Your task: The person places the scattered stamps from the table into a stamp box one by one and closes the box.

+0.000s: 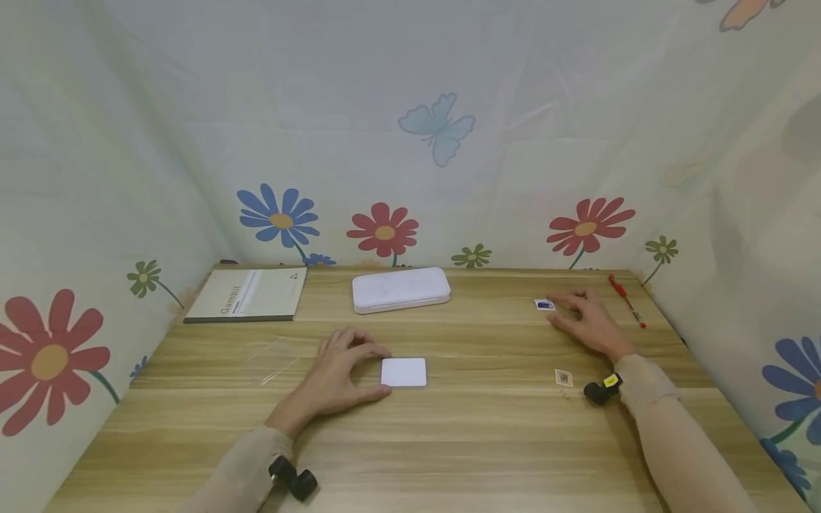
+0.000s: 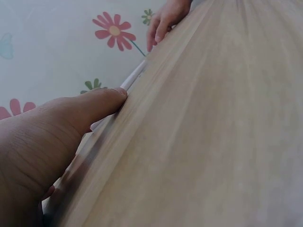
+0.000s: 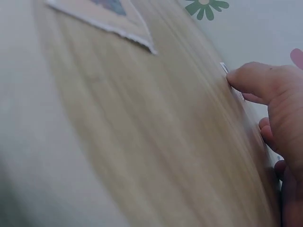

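Observation:
My left hand [image 1: 340,372] holds a small white slab with rounded corners [image 1: 404,372] at its left end, thumb at the near corner and a finger at the far one. In the left wrist view its thin edge [image 2: 136,74] shows past the thumb. What the slab is made of I cannot tell. Toward the right back of the table, my right hand [image 1: 591,322] pinches the right side of a postage stamp [image 1: 544,305] with a blue picture between thumb and forefinger. A second, beige stamp [image 1: 564,377] lies nearer, left of the right wrist.
A Gambit notebook [image 1: 269,296] lies at the back left. The white oblong case [image 1: 401,288] is at the back middle, and a red pen [image 1: 625,299] lies at the right edge. Clear plastic film [image 1: 279,365] rests left of the left hand. Flowered cloth hangs behind the wooden table [image 1: 449,449].

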Action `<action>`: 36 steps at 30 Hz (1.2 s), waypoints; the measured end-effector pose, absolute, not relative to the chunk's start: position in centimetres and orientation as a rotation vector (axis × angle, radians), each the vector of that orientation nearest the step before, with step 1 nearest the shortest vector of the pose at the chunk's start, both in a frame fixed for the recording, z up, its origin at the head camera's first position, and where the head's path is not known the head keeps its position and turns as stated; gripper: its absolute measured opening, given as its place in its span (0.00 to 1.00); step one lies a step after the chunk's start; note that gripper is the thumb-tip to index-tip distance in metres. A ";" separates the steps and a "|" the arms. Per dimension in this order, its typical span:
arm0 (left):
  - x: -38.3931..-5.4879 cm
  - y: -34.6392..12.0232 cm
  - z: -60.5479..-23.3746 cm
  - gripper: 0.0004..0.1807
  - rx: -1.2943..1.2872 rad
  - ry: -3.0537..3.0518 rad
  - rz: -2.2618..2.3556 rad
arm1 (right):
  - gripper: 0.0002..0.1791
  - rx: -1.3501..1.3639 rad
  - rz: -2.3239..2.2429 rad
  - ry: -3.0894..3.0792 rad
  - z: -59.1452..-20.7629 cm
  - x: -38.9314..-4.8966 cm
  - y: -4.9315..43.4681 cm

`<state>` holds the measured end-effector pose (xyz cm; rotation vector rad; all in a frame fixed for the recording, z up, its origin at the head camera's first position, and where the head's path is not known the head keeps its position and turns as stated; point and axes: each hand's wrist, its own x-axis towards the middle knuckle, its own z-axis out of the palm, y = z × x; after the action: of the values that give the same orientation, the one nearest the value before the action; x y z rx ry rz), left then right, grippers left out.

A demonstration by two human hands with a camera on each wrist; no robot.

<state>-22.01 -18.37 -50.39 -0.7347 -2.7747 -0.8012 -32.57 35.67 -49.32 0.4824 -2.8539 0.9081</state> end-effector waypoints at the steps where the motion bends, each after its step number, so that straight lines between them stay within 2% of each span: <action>1: -22.0 -18.4 -50.4 0.32 -0.735 -2.775 -0.801 | 0.29 0.474 0.921 -2.849 -49.4 -32.6 35.6; 13: -22.0 -18.3 -50.3 0.31 -0.738 -2.763 -0.801 | 0.20 0.363 0.959 -2.782 -49.6 -32.8 35.3; 29: -21.9 -18.5 -50.5 0.31 -0.738 -2.761 -0.800 | 0.14 0.357 1.028 -2.880 -48.4 -31.5 35.6; 36: -22.0 -18.5 -50.7 0.31 -0.738 -2.761 -0.799 | 0.18 0.326 1.045 -2.923 -48.5 -30.8 36.0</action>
<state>-21.97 -18.54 -50.66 -0.7384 -2.7611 -0.7986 -30.78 35.95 -48.52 0.3260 -2.9235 1.0454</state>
